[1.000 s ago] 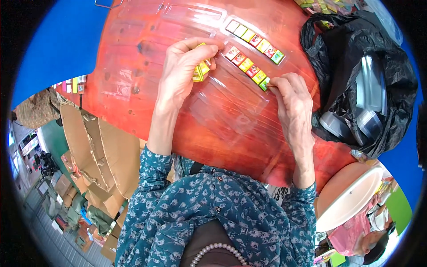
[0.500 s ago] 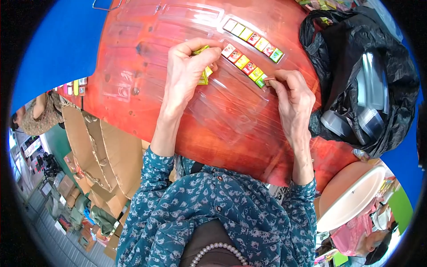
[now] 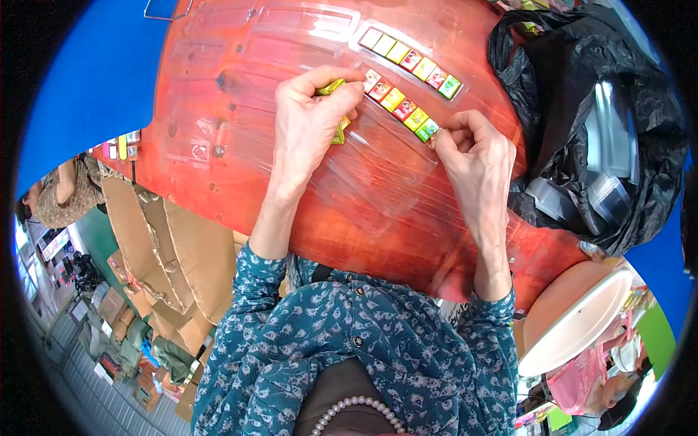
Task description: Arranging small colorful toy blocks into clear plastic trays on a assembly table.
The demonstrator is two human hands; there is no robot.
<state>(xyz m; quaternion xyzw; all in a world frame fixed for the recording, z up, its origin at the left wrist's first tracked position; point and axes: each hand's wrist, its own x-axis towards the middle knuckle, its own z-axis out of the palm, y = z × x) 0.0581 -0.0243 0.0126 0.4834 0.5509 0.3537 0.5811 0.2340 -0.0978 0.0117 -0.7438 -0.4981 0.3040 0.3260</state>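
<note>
My left hand point(image 3: 309, 120) is closed around several small yellow-green pieces point(image 3: 339, 134), partly hidden by the fingers. Its thumb and forefinger reach the upper left end of a row of small coloured squares point(image 3: 398, 104), in white, red, yellow and green. At the row's lower right end, beside the green square, my right hand point(image 3: 476, 156) is closed in a pinch. Whatever lies between those fingertips is too small to name. Just beyond, a second row of similar squares point(image 3: 411, 62) sits in a clear plastic tray point(image 3: 361, 32).
More clear plastic trays point(image 3: 392, 182) lie on the red table point(image 3: 349, 251). A black plastic bag point(image 3: 552, 102) with clear plastic containers point(image 3: 614, 138) stands at the right. Below it is a pale round basin point(image 3: 578, 320). Open cardboard point(image 3: 196, 247) is at the left, and another person point(image 3: 582, 381) is at lower right.
My right hand has moved slightly left, its fingertips now against the green end of the nearer row. My left hand keeps its hold, almost unmoved.
</note>
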